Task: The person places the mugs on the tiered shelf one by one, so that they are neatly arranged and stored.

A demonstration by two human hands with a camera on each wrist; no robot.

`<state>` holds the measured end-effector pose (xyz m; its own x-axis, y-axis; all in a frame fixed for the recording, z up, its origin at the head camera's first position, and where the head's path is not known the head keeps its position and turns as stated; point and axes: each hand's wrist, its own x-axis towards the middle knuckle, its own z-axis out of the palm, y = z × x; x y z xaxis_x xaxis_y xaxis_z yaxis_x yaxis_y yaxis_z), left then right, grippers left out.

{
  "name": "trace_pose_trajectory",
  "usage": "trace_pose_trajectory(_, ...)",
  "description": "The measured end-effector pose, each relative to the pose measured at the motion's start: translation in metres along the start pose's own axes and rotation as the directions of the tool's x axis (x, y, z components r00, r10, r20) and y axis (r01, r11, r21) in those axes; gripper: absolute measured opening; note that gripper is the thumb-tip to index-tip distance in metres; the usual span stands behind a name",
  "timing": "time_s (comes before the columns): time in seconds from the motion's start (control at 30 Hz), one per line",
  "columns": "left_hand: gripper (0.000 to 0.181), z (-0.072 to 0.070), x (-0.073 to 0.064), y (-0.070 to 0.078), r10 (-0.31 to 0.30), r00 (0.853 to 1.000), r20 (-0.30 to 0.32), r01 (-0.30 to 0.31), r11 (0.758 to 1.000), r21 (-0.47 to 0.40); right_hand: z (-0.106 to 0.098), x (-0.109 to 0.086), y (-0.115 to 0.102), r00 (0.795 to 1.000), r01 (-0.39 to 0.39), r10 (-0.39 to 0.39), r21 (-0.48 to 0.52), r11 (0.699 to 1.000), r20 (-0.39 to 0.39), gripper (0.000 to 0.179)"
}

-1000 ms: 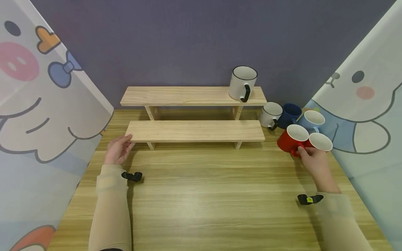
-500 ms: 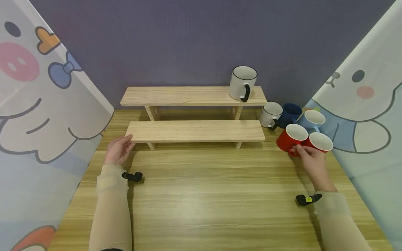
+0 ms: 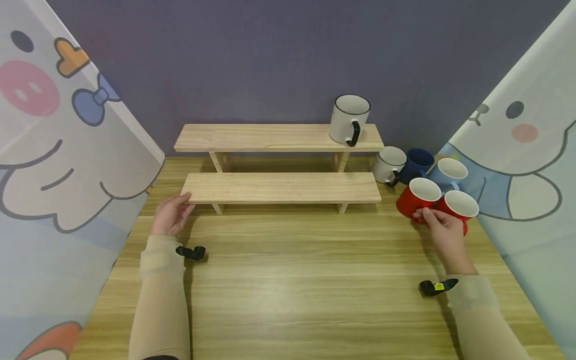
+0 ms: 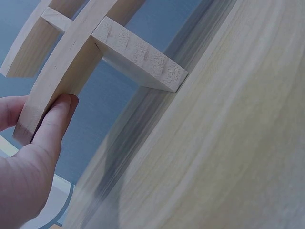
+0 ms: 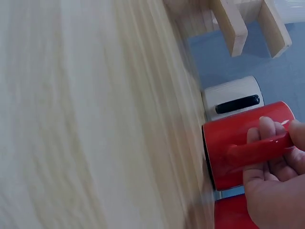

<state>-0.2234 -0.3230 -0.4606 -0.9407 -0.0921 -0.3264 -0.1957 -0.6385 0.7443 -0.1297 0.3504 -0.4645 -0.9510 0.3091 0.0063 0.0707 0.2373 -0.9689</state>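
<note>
In the head view my left hand (image 3: 170, 216) pinches the left end of the lower board of a two-tier wooden shelf (image 3: 281, 187). The left wrist view has the thumb on one face of that board (image 4: 59, 71) and fingers beneath. My right hand (image 3: 444, 237) grips the handle of a red mug (image 3: 408, 202) with a white inside, at the right of the table. In the right wrist view, fingers curl round the red handle (image 5: 257, 151). Whether this mug's base touches the table I cannot tell. A second red mug (image 3: 462, 202) stands right beside it, partly behind my hand.
A white mug (image 3: 344, 122) with black rim and handle stands on the upper board's right end. Behind the red mugs are another white mug (image 3: 388, 165), a dark blue mug (image 3: 417, 162) and a light blue mug (image 3: 447, 172). Printed panels (image 3: 524, 155) flank the wooden table (image 3: 288, 280).
My right hand has shifted slightly left, its fingers now further round the red mug's handle. The mug has barely moved. My left hand stays on the board.
</note>
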Motion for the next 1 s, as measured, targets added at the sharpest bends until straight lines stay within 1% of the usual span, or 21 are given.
trace_pose_trajectory(0.23, 0.003, 0.0, 0.0, 0.0, -0.003, 1.0, -0.012, 0.003, 1.0, 0.017, 0.003, -0.007, -0.009, 0.999, -0.027, 0.03, 0.088, 0.996, -0.029, 0.044)
trace_pose_trajectory(0.3, 0.004, 0.0, 0.0, 0.0, -0.004, 1.0, -0.01, 0.005, 1.0, 0.018, 0.004, -0.009, -0.012, 0.999, -0.019, 0.024, 0.143, 0.99, -0.036, 0.04)
trace_pose_trajectory(0.37, 0.004, 0.0, -0.001, 0.0, -0.005, 1.0, -0.008, 0.005, 1.0, 0.016, 0.006, -0.011, -0.015, 0.999, 0.009, -0.001, 0.201, 0.98, -0.038, 0.035)
trace_pose_trajectory(0.5, 0.005, -0.001, -0.001, 0.0, -0.004, 1.0, -0.01, 0.004, 1.0, 0.008, 0.011, -0.014, -0.023, 0.997, 0.082, -0.075, 0.273, 0.959, -0.037, 0.029)
trace_pose_trajectory(0.7, 0.006, -0.001, -0.001, -0.001, 0.003, 1.0, -0.005, -0.003, 1.0, -0.002, 0.019, -0.022, -0.042, 0.99, 0.142, -0.142, 0.3, 0.943, -0.023, 0.03)
trace_pose_trajectory(0.87, 0.005, -0.001, 0.0, -0.001, 0.0, 1.0, -0.009, 0.0, 1.0, 0.006, 0.023, -0.029, -0.059, 0.981, 0.178, -0.193, 0.322, 0.93, 0.013, 0.03)
trace_pose_trajectory(1.0, 0.006, -0.001, 0.0, 0.0, -0.001, 1.0, -0.009, 0.001, 1.0, 0.008, 0.026, -0.036, -0.071, 0.973, 0.204, -0.227, 0.29, 0.935, 0.048, 0.03)
